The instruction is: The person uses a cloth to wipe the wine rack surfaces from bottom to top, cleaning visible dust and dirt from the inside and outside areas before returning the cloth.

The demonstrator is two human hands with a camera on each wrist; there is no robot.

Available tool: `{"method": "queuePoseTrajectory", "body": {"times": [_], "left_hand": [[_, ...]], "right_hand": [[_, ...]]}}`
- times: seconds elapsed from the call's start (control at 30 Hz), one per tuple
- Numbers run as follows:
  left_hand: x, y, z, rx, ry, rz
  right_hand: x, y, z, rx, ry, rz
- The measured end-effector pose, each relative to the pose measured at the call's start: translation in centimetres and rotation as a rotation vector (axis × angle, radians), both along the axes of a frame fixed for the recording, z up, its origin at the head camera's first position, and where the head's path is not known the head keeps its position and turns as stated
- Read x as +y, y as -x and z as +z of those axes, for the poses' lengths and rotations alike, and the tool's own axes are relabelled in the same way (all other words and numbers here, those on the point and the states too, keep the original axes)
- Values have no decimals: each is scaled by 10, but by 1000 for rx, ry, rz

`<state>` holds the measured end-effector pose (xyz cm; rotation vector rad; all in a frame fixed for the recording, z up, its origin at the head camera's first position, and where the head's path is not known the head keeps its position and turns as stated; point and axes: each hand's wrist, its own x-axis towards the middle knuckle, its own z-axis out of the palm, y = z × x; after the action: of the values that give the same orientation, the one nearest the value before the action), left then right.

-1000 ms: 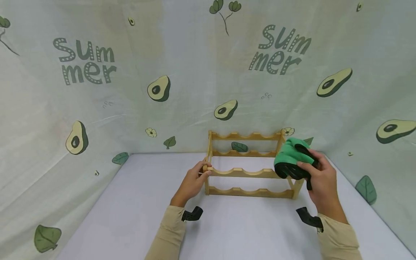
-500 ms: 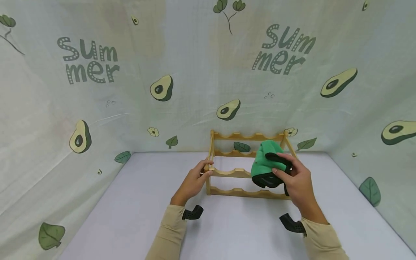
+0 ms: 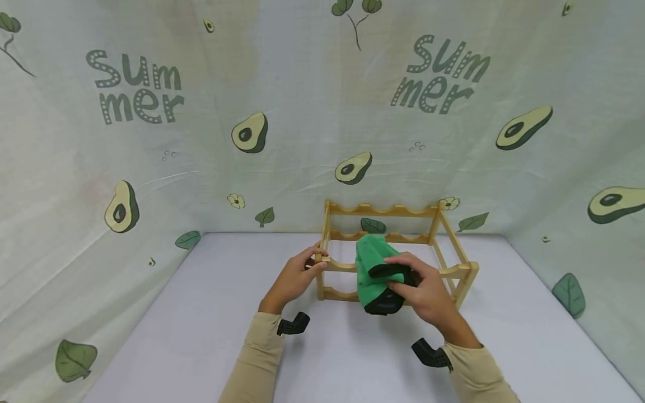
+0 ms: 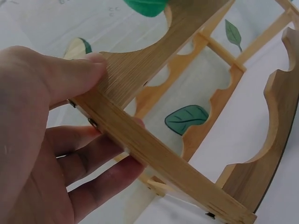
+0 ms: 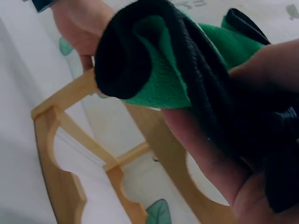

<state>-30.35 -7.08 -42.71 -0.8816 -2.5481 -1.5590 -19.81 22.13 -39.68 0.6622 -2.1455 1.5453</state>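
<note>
A wooden rack (image 3: pixel 462 270) with scalloped rails stands on the white table. My left hand (image 3: pixel 294 278) grips its front left corner; in the left wrist view the thumb lies on the top rail and the fingers (image 4: pixel 100 158) curl around the upright. My right hand (image 3: pixel 428 292) pinches a bunched green cloth with black edging (image 3: pixel 369 267), thumb on one side and fingers on the other. The cloth is in front of the rack's upper front rail and hides part of it. Close up in the right wrist view, the cloth (image 5: pixel 163 86) is folded over; whether it touches wood I cannot tell.
Behind the white table (image 3: pixel 211 341) hangs a pale curtain (image 3: pixel 297 73) printed with avocados, leaves and lettering. The rack's rear rails (image 3: pixel 385 211) stand close to it. Each wrist wears a black camera mount (image 3: pixel 294 324).
My right hand has carried the green cloth leftward along the rack's front, from the right corner to left of the middle. My left hand has kept its grip on the left corner.
</note>
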Motion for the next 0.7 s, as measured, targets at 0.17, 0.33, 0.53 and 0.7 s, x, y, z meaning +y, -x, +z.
{"method": "queuePoseTrajectory", "body": {"times": [0.17,0.33,0.53,0.7], "left_hand": [[-4,0,1,-14,0,-4],[-5,0,0,-16,1,-2],[-4,0,2,-20,-6,-2],[-4,-2,3,-24,-13,8]], "right_hand": [[-11,3,-11,-51,-80,116],[-15,3,-18,-105,-159,212],[-16,4,-21,-148,-200,294],[-18,6,-26,-182,-292,318]]}}
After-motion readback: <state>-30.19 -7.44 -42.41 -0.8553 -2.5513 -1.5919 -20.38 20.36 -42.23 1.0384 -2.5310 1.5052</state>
